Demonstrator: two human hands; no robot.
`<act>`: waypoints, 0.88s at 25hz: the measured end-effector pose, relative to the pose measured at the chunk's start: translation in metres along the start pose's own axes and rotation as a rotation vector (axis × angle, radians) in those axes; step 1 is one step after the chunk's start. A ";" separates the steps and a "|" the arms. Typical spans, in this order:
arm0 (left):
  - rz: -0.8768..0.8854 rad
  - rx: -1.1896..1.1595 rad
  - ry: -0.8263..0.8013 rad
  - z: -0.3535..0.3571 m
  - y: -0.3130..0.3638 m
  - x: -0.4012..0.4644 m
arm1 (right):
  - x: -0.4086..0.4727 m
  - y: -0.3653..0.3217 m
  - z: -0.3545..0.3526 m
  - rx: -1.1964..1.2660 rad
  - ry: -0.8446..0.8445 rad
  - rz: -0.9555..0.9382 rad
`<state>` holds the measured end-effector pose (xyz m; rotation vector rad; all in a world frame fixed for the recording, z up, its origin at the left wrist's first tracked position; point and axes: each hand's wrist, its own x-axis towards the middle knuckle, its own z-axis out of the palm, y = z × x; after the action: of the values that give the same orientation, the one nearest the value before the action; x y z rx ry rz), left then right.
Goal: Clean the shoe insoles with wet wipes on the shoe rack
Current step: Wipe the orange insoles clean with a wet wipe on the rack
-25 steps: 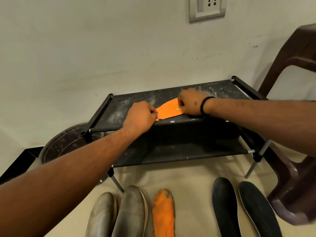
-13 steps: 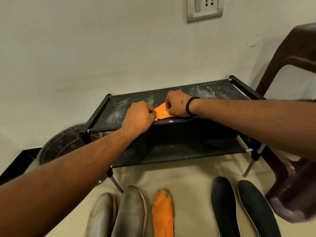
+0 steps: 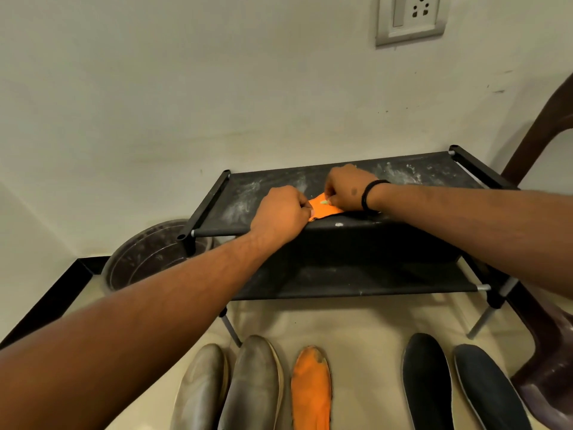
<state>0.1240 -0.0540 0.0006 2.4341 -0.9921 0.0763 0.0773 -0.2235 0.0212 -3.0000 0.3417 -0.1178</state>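
Observation:
An orange insole lies on the dusty black top shelf of the shoe rack, near its front edge. My left hand grips the insole's near end with curled fingers. My right hand lies over the rest of the insole with its fingers curled; a small pale bit, seemingly a wet wipe, shows at its fingertips. Most of the insole is hidden beneath both hands.
On the floor in front of the rack lie two grey insoles, a second orange insole and two black insoles. A dark round tub stands left of the rack. A brown plastic chair stands at the right.
My right hand has slid left along the orange insole toward my left hand, covering more of it. My left hand has kept its hold.

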 end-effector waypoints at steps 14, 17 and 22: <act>-0.010 -0.006 -0.001 0.004 0.001 0.002 | 0.016 0.013 0.003 -0.051 0.124 0.165; -0.011 0.011 0.005 0.003 -0.003 0.001 | 0.007 -0.010 0.008 0.147 0.026 -0.027; -0.011 -0.002 -0.002 0.002 0.001 0.000 | 0.004 0.022 -0.004 0.132 0.007 0.055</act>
<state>0.1229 -0.0553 -0.0002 2.4380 -0.9798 0.0692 0.0756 -0.2462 0.0229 -2.8582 0.4008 -0.1406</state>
